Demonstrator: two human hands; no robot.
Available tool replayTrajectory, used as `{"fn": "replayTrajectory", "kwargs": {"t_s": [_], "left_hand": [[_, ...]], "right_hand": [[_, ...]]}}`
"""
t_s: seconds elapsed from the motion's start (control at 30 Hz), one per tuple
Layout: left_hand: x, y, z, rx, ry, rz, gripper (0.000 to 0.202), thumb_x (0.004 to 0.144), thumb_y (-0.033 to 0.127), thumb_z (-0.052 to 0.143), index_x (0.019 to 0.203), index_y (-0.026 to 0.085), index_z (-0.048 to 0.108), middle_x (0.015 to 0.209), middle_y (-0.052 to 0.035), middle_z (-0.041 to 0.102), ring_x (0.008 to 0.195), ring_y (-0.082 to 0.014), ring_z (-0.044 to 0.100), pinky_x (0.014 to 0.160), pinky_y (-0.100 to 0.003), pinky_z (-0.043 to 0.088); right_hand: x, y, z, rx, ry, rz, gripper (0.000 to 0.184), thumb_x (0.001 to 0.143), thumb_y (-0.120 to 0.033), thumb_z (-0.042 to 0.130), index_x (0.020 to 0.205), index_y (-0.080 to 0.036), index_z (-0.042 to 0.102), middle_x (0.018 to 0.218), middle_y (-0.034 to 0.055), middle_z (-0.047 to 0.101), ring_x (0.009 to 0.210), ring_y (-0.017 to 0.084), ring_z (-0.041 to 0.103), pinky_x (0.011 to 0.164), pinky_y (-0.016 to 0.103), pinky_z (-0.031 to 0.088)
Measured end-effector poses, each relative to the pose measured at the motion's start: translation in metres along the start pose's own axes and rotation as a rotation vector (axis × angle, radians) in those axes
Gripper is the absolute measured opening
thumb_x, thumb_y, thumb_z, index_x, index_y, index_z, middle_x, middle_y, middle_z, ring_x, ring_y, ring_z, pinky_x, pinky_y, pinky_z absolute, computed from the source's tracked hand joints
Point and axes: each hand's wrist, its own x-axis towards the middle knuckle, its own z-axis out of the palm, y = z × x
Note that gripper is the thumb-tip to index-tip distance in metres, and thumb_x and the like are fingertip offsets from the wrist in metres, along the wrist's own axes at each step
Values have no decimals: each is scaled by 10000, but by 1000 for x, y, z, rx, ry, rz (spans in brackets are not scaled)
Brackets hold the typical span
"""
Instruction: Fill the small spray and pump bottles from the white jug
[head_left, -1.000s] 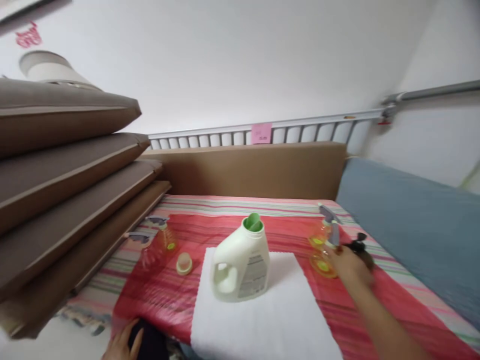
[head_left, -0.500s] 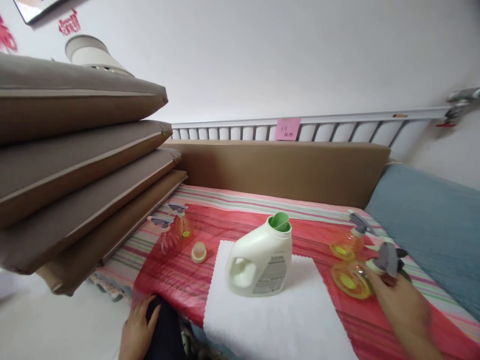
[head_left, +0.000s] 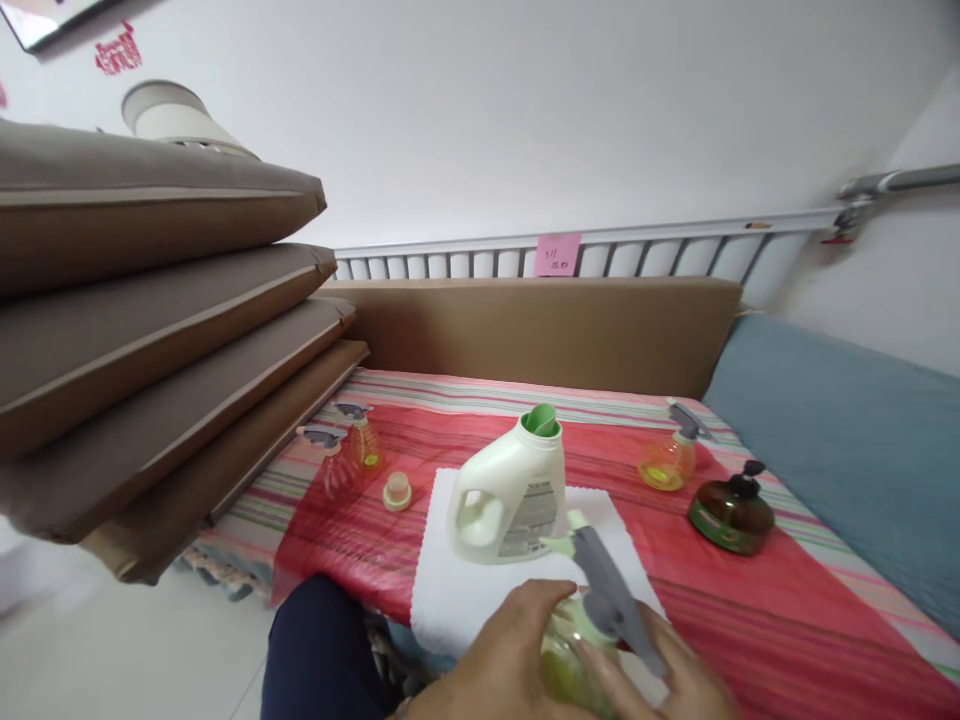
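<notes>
Close to me, both hands are around a clear spray bottle point(head_left: 559, 665) with yellow liquid and a grey trigger head. My left hand point(head_left: 499, 650) wraps the bottle's left side. My right hand point(head_left: 679, 675) grips its right side, at the neck below the trigger; the bottle hides some fingers. Just beyond, a white detergent jug point(head_left: 499, 490) with a green spout and no cap stands on a white cloth point(head_left: 442, 600). Left of the jug sits a pale cap point(head_left: 397, 491) on the red sheet point(head_left: 420, 440).
Two spray bottles, one reddish point(head_left: 339, 470) and one yellowish point(head_left: 365, 440), stand at left. Another spray bottle point(head_left: 667, 462) and a brown pump bottle point(head_left: 731, 515) stand at right. Stacked brown cushions point(head_left: 165, 330) overhang the left edge; a long cushion point(head_left: 540, 335) stands along the back.
My right hand has brought the spray bottle from the right side to in front of me, uncovering the brown pump bottle. My left hand has left my knee and taken hold of it too.
</notes>
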Motion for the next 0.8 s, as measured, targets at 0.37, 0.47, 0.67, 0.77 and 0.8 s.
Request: {"fn": "replayTrajectory", "kwargs": {"t_s": [0.37, 0.47, 0.67, 0.77, 0.8], "left_hand": [[-14, -1, 8, -131, 336, 86, 524, 573, 88, 660, 1073, 179, 531, 1040, -59, 627, 955, -220, 593, 929, -351, 463], [-15, 0, 2, -111, 392, 28, 521, 596, 146, 668, 1094, 180, 518, 1064, -78, 634, 991, -242, 594, 916, -356, 468], [-16, 6, -1, -175, 369, -22, 599, 572, 214, 716, 1127, 169, 495, 1032, -89, 637, 970, -255, 601, 870, -354, 482], [-18, 11, -6, -271, 199, -61, 689, 563, 243, 784, 1180, 172, 485, 1063, -91, 627, 963, -245, 596, 831, -342, 487], [-18, 14, -10, -323, 140, -66, 736, 569, 277, 805, 1218, 180, 472, 1135, -105, 610, 1004, -251, 585, 847, -350, 480]], "right_hand": [[-8, -27, 47, 271, -97, -137, 336, 700, -447, 681, 974, -262, 737, 1271, 91, 601, 1203, 335, 515, 1049, 420, 402], [-11, -17, 53, 449, -64, -47, 435, 753, -533, 639, 1090, -263, 693, 1399, 77, 500, 1306, 321, 415, 1097, 416, 339], [-24, 13, 64, 890, -267, 407, 677, 782, -761, 413, 1154, -248, 651, 1186, 117, 668, 1182, 325, 555, 884, 446, 514], [-31, 17, 64, 905, -363, 495, 709, 797, -772, 330, 1035, -223, 709, 979, 142, 733, 1055, 343, 633, 782, 447, 546], [-32, 17, 63, 906, -391, 526, 708, 794, -772, 330, 1012, -220, 717, 933, 143, 738, 1022, 346, 648, 762, 445, 550]]}}
